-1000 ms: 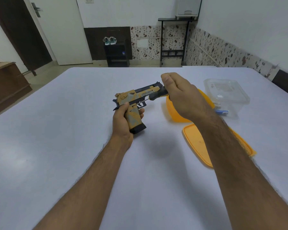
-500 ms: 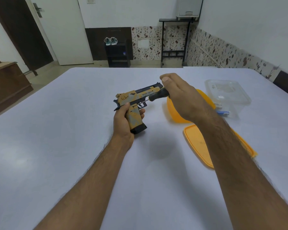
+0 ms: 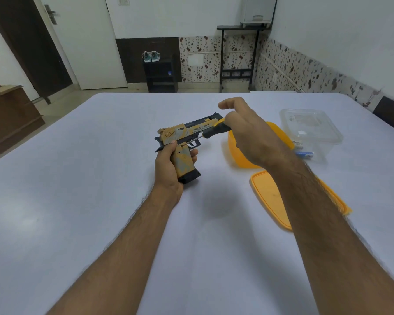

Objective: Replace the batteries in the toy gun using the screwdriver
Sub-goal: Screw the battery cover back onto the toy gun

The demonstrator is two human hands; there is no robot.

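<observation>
Left hand (image 3: 168,165) wraps gun (image 3: 184,142) grip, holds it above table (image 3: 77,178), barrel pointing right. Screwdriver (image 3: 210,131) tip on gun's side near trigger — handle in right hand (image 3: 248,135), lower fingers curled round it, index lifted. Orange tub (image 3: 237,155) behind wrist, orange lid (image 3: 268,196) flat, clear box (image 3: 312,130) far right.

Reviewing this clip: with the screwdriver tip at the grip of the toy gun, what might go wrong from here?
1. The right hand holds the screwdriver with its upper fingers lifted, so the tip may slip off the screw toward the left hand.
2. The toy gun is held above the table by the grip alone; a freed screw might drop and roll away.
</observation>
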